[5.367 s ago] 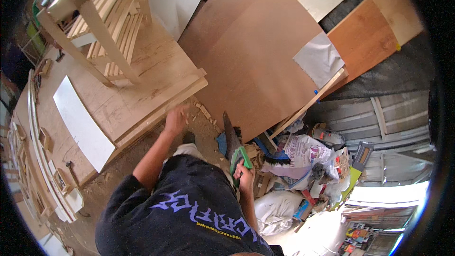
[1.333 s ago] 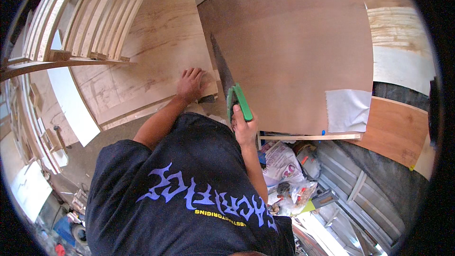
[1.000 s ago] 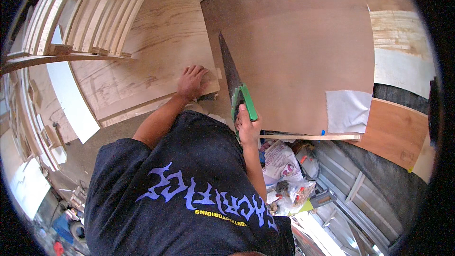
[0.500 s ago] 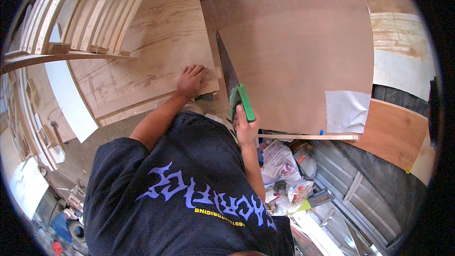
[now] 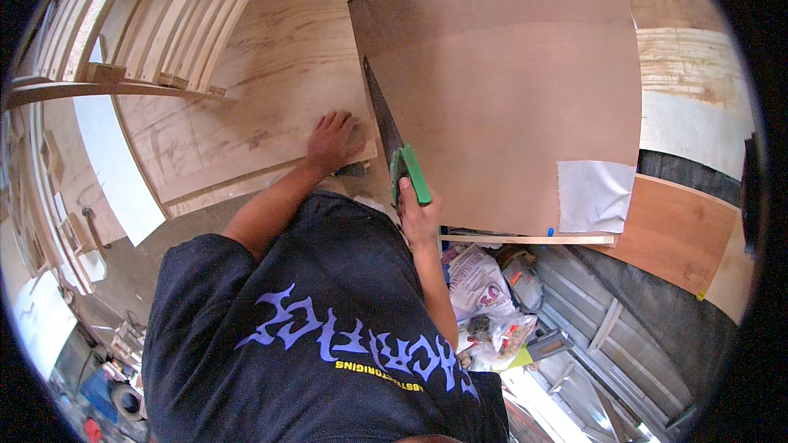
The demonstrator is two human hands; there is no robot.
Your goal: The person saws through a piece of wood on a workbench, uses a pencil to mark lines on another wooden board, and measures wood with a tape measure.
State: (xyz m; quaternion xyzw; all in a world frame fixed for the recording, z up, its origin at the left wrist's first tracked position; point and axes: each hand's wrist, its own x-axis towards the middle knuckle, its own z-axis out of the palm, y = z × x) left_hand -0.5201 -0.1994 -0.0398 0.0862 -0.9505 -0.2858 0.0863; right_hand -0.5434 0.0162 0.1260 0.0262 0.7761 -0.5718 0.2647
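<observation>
My right hand (image 5: pixel 419 212) is wrapped round the green handle of a handsaw (image 5: pixel 409 174). The dark blade points away from me and tapers to its tip, lying along the right edge of a pale plywood sheet (image 5: pixel 271 74). On that sheet, close to its near right corner, my left hand (image 5: pixel 334 141) rests palm down with its fingers stretched out. Right of the blade spreads a large reddish-brown board (image 5: pixel 509 90). Whether the teeth are in the wood cannot be made out.
Slatted wooden frames (image 5: pixel 176 20) stand at the far left, beside a white strip (image 5: pixel 119 168). A silvery patch (image 5: pixel 597 197) covers the brown board's near right corner. Below it are plastic bags (image 5: pixel 480 279), a circular blade (image 5: pixel 525 283) and metal panels (image 5: pixel 607 312). An orange-brown panel (image 5: pixel 677 230) lies right.
The saw has shifted slightly left, its blade now closer to the plywood's edge, and my right hand has moved with it. My left hand stays in place on the sheet.
</observation>
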